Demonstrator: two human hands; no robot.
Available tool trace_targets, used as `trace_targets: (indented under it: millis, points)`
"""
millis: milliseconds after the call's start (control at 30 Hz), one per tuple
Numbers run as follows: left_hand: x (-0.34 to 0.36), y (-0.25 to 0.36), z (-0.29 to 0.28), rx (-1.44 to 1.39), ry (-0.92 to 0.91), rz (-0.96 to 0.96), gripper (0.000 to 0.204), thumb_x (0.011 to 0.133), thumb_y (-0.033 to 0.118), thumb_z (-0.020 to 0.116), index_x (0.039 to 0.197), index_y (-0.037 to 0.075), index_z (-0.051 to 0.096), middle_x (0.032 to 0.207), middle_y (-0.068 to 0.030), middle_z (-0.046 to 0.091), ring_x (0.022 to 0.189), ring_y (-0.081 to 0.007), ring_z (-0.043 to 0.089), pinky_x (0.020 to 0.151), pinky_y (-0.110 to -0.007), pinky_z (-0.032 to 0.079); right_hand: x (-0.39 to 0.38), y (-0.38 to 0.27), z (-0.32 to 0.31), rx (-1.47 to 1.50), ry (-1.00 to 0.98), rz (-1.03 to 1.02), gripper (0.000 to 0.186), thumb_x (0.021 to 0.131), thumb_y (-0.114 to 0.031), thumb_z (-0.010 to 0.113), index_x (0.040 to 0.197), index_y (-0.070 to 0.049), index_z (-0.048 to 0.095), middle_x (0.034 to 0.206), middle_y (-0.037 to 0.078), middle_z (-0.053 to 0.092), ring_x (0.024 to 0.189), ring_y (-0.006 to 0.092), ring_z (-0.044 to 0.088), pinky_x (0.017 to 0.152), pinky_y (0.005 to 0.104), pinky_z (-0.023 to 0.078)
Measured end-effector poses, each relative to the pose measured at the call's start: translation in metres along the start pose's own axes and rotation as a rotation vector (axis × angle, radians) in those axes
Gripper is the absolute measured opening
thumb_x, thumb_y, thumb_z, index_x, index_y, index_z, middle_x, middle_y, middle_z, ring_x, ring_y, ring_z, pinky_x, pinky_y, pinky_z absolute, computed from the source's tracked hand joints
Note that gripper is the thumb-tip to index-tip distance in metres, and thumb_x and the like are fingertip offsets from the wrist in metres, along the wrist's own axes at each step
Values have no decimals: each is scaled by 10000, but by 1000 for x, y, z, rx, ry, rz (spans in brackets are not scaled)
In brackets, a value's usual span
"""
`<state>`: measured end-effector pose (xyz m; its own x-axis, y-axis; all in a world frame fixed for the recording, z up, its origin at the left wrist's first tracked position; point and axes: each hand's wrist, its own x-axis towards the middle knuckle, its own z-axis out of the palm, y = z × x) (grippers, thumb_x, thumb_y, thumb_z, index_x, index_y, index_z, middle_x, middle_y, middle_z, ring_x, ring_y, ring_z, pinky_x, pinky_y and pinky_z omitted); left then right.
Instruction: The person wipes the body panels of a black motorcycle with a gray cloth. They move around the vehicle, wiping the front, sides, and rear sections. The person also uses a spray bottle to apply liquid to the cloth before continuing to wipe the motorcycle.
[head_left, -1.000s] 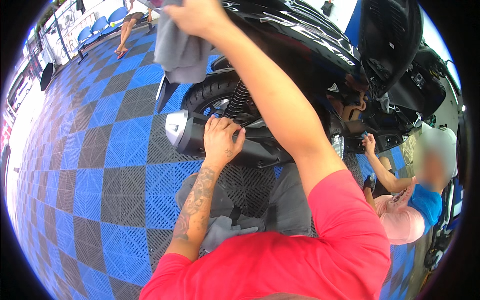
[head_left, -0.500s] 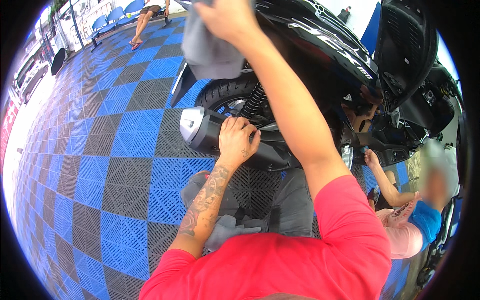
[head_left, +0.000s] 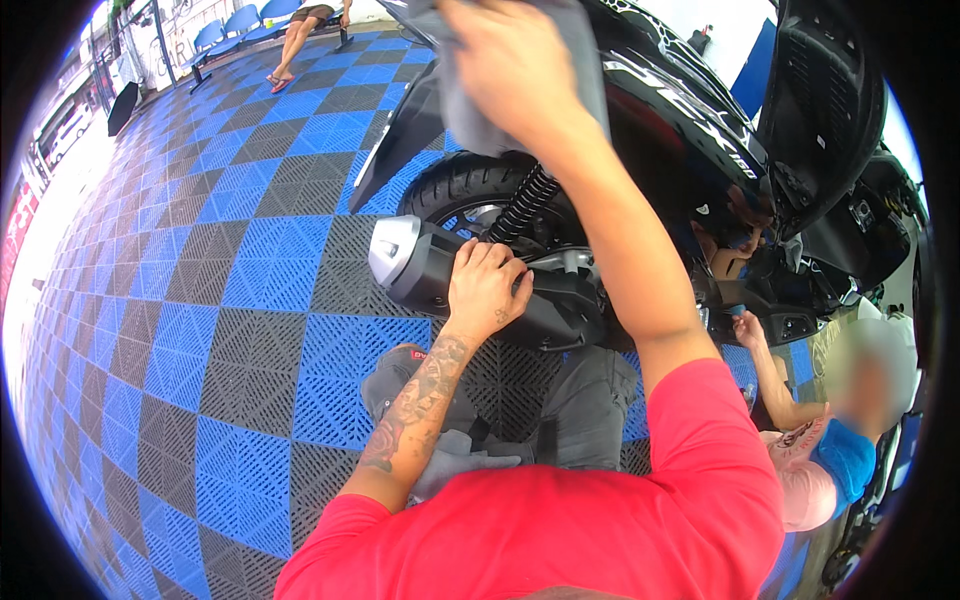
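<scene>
My right hand (head_left: 520,80) holds a grey cloth (head_left: 468,110) against the rear of a black scooter (head_left: 665,130). The hand and cloth are slightly blurred, and the cloth covers part of the tail panel. Lower down, my left hand (head_left: 487,287) rests on the black exhaust muffler (head_left: 430,275) with its silver end cap (head_left: 393,250), fingers laid over the top and nothing held in them. Just beyond that hand are the coil shock absorber (head_left: 527,203) and the rear tyre (head_left: 455,185). Another grey cloth (head_left: 465,460) lies across my lap.
On the right a person in a pink shirt (head_left: 805,490) reaches a hand (head_left: 747,330) to the scooter's lower side. The scooter's seat (head_left: 825,110) is raised. Blue and black grid tiles (head_left: 260,260) cover the floor. Someone sits on blue chairs (head_left: 240,22) at the back left.
My right hand and the cloth have moved right along the scooter's rear, uncovering more of the black tail piece. My left hand stays on the muffler. The view has shifted slightly.
</scene>
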<state>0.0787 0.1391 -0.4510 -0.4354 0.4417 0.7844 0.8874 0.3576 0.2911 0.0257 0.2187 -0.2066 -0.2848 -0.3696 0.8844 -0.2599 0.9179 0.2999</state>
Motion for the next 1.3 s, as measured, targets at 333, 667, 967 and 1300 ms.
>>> trace_targets:
  millis: [333, 667, 967, 1300]
  points:
    - [2, -1, -1, 22, 23, -8, 137, 785, 239, 730, 786, 102, 726, 862, -30, 639, 899, -235, 613, 993, -433, 430, -43, 5, -57, -22, 55, 217, 395, 834, -47, 565, 1221, 4, 621, 1222, 221, 635, 1193, 372, 562, 1051, 443, 405]
    - [2, 0, 7, 30, 70, -18, 128, 784, 220, 729, 774, 93, 719, 829, -37, 641, 864, -257, 608, 933, -411, 461, 82, -3, 83, -33, -263, 37, 210, 889, -140, 525, 1051, -81, 645, 1030, 92, 699, 953, 253, 675, 855, 382, 495]
    - [3, -6, 2, 76, 52, -16, 127, 773, 212, 738, 756, 91, 707, 808, -36, 639, 826, -258, 603, 822, -391, 467, -15, 15, -27, 105, 34, 124, 365, 885, -82, 508, 1236, -27, 591, 1210, 159, 663, 1102, 283, 628, 972, 401, 443]
    - [1, -6, 5, 162, 63, 37, 115, 756, 198, 751, 727, 107, 686, 795, -16, 632, 807, -244, 610, 817, -379, 466, -193, 82, -213, 290, 426, 971, 396, 908, -61, 541, 1293, 18, 592, 1232, 170, 650, 1111, 257, 645, 1000, 391, 481]
